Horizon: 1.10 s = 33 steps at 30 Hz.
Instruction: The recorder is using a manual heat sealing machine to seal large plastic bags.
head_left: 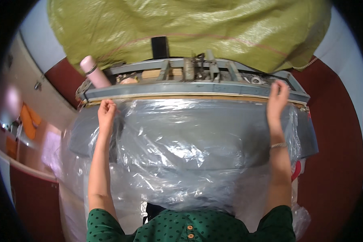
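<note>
My left hand point(106, 112) is closed, fingers curled together, over the left part of a wide sheet of clear plastic film point(185, 151). Whether the film is pinched in these fingers cannot be made out. Raised by the right end of a long grey metal frame point(197, 88), my right hand point(278, 101) has its fingers bent and drawn together, and anything in them is hidden. The wrinkled, shiny film lies over a grey work surface point(308, 139) and drapes down toward my body. Its far edge lies along the wooden strip point(181, 97) at the frame's near side.
A pink flask point(94, 72) leans at the frame's left end. Inside the frame are crossbars, a metal mechanism point(201, 66) and a white roll point(257, 80). A yellow-green sheet point(189, 24) with a black box point(160, 47) stands behind. An open cabinet point(32, 121) is at left.
</note>
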Each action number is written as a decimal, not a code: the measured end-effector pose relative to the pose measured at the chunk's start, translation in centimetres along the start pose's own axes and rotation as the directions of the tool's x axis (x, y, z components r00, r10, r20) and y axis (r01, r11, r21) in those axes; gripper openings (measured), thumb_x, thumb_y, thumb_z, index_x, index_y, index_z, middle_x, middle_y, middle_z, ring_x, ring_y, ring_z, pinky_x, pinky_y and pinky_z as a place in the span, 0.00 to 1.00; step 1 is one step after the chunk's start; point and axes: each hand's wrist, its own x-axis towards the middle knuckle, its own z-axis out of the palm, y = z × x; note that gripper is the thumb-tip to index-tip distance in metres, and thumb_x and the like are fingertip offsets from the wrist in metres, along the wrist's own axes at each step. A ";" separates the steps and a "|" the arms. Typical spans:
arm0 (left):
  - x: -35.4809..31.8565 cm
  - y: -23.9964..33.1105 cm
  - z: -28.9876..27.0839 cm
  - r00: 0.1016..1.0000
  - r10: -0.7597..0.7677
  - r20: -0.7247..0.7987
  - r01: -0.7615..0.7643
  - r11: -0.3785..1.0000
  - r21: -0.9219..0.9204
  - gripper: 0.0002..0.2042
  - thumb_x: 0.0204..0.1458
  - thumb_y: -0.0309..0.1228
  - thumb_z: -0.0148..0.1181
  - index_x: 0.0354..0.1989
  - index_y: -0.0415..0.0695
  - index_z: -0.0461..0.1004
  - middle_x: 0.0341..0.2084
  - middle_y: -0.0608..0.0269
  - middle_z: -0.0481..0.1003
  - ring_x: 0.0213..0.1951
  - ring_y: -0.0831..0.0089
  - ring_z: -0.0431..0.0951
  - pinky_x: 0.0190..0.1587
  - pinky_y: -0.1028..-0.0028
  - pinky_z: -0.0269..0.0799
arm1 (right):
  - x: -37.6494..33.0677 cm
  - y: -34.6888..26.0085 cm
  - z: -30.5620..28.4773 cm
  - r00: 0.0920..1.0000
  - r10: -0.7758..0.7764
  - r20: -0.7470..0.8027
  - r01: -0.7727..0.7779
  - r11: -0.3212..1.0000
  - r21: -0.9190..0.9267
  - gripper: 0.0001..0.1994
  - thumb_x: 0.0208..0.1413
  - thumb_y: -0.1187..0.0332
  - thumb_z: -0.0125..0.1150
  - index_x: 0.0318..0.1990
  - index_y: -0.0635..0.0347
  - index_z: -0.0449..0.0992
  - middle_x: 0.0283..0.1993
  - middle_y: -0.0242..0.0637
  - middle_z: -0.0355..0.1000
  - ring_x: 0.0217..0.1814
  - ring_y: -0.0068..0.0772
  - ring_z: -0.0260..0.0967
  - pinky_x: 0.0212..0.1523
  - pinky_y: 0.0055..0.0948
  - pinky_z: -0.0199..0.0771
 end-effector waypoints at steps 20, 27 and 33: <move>-20.8 4.0 -10.8 0.896 -0.058 0.440 -0.282 0.692 0.665 0.20 0.51 0.33 0.55 0.53 0.42 0.68 0.58 0.56 0.63 0.61 0.55 0.58 0.61 0.61 0.54 | -6.3 12.7 -15.0 0.896 0.327 0.300 -0.175 0.882 -0.438 0.12 0.52 0.60 0.58 0.31 0.62 0.76 0.30 0.44 0.74 0.29 0.39 0.70 0.33 0.35 0.67; -27.4 7.2 -5.7 0.724 -0.446 0.526 0.259 0.883 0.392 0.23 0.49 0.36 0.60 0.52 0.41 0.68 0.51 0.54 0.68 0.54 0.59 0.66 0.56 0.64 0.61 | -5.8 18.5 -20.3 0.871 0.425 0.247 -0.138 0.694 -0.707 0.15 0.54 0.56 0.54 0.32 0.60 0.74 0.30 0.46 0.73 0.32 0.50 0.70 0.32 0.42 0.66; -31.2 3.5 -0.2 0.761 -0.349 0.547 0.057 0.875 0.480 0.20 0.49 0.34 0.59 0.49 0.37 0.68 0.44 0.53 0.72 0.47 0.65 0.71 0.50 0.66 0.66 | -5.9 18.0 -20.1 0.858 0.446 0.253 -0.145 0.684 -0.715 0.15 0.56 0.55 0.52 0.34 0.59 0.72 0.31 0.46 0.73 0.33 0.51 0.70 0.32 0.43 0.66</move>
